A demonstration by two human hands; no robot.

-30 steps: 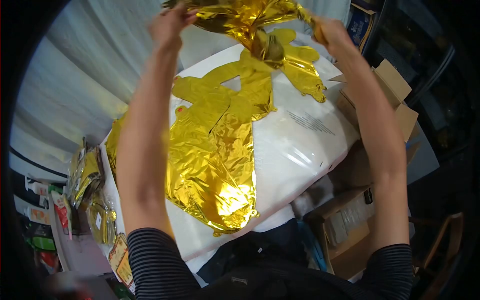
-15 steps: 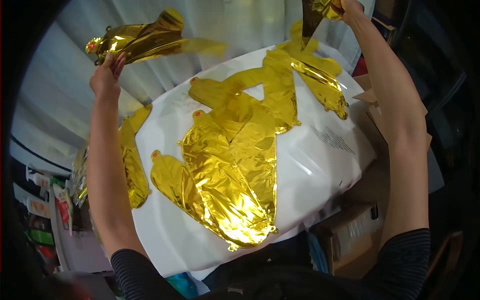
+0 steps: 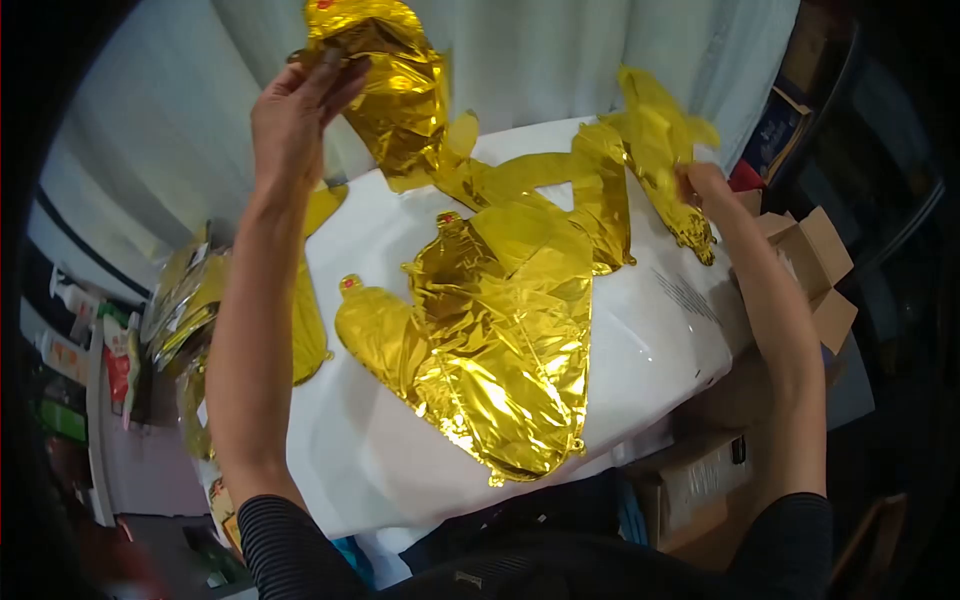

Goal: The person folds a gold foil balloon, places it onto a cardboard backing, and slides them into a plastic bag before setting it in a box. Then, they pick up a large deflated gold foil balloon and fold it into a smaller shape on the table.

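Observation:
My left hand [image 3: 300, 105], raised at the upper left, pinches a shiny gold foil balloon [image 3: 400, 95] that hangs limp above the table's back edge, a red spot at its top end. At the right, my right hand [image 3: 705, 188] has its fingers closed at the edge of another flat gold foil balloon [image 3: 655, 140], partly blurred. That one overlaps more foil near the table's right back corner. In the middle lies a large crinkled gold foil balloon [image 3: 510, 340], beside a smaller gold foil shape [image 3: 380, 335] with a red spot.
A white-covered table [image 3: 650, 350] carries the foil pieces. Plastic-wrapped foil packs [image 3: 190, 300] and bottles [image 3: 65, 350] stand at the left. An open cardboard box [image 3: 820, 250] is beyond my right arm, another box [image 3: 700, 485] below the table edge. A pale curtain [image 3: 530, 60] hangs behind.
My left hand has moved right, swinging its foil balloon over the table's back edge. My right hand has come down from the top right with its foil to the table's right side. The view has shifted slightly.

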